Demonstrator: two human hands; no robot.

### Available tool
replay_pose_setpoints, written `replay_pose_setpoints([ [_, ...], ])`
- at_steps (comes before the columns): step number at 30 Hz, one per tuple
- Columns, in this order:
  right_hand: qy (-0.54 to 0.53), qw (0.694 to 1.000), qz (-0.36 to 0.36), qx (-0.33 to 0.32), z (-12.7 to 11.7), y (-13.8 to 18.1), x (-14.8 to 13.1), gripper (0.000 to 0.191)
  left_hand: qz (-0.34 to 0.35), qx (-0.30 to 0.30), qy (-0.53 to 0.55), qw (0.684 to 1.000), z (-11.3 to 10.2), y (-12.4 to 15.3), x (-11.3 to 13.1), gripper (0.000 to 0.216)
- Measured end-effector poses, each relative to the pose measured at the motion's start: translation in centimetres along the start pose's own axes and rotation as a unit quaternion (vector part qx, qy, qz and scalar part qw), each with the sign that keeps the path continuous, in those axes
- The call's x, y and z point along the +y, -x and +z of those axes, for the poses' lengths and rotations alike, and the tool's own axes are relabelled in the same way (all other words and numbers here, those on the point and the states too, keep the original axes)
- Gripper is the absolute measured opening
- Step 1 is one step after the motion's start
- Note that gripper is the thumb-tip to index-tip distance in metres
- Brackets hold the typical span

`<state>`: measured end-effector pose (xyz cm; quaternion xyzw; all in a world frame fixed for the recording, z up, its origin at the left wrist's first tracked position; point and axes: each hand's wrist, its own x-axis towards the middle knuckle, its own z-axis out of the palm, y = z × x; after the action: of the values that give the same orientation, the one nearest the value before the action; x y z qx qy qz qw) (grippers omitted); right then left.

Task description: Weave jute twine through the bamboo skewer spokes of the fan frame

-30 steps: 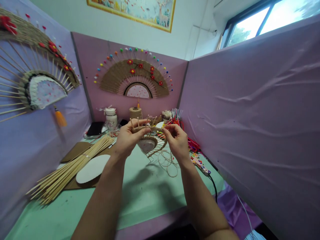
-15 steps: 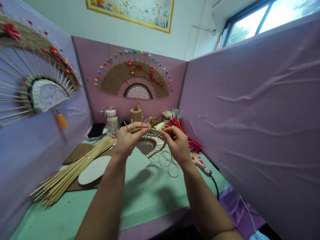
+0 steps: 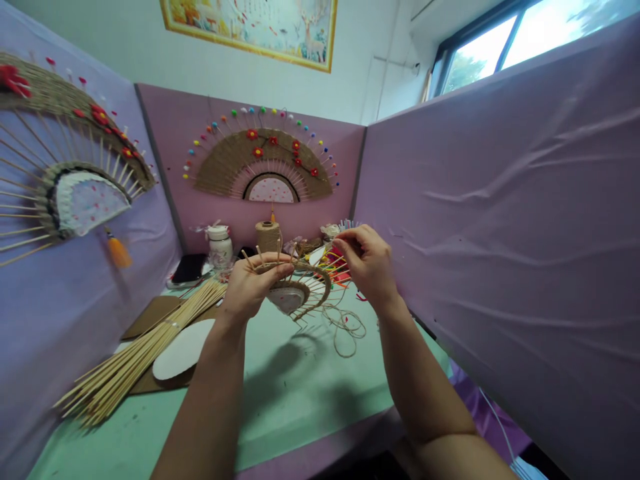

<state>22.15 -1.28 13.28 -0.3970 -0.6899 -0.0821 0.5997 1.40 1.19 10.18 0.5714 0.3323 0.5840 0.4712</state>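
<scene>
My left hand [image 3: 253,283] grips a small half-made fan [image 3: 300,287] of bamboo sticks and woven jute twine, held above the green table [image 3: 280,400]. The thumb lies on its upper woven band. My right hand [image 3: 369,263] is raised to the right of the fan, fingers pinched on the jute twine [image 3: 345,323]. The twine runs from the fan and loops loosely on the table below.
A bundle of bamboo sticks [image 3: 135,350] lies at the left beside a white cardboard half-disc [image 3: 183,347] and brown card. A twine spool [image 3: 269,235], a white jar [image 3: 220,243], a dark phone [image 3: 189,268] and coloured sticks stand at the back. Finished fans [image 3: 263,163] hang on the pink partitions.
My right hand has drawn away from the fan, up and to the right, pulling the twine. The left hand keeps its hold on the fan. The view has shifted slightly.
</scene>
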Motion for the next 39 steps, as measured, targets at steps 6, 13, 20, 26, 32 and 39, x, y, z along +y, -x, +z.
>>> replay_pose_setpoints([
  [6,0.013,0.999,0.026,-0.026,0.5,-0.3,0.5,0.01,-0.003,0.006,0.014,1.0,-0.1,-0.1,-0.1,0.035],
  [13,0.006,0.997,0.075,-0.004,1.9,3.5,-0.2,0.011,0.01,0.044,0.06,0.997,0.0,-0.3,-0.2,0.046],
  [20,-0.103,0.976,0.191,-0.021,4.2,5.9,0.5,0.018,0.013,0.036,0.054,0.998,-0.4,-0.3,-0.4,0.044],
  [26,-0.21,0.945,0.252,0.006,5.9,6.3,0.9,0.021,0.025,0.042,0.08,0.996,-0.5,-0.7,-0.6,0.038],
  [32,-0.29,0.904,0.302,0.083,7.4,5.4,1.7,0.034,0.048,0.088,0.122,0.987,0.0,-1.1,-0.9,0.034],
  [39,-0.231,0.937,0.255,0.063,6.3,4.1,1.3,0.03,0.06,0.056,0.171,0.982,0.0,-1.4,-1.7,0.032],
])
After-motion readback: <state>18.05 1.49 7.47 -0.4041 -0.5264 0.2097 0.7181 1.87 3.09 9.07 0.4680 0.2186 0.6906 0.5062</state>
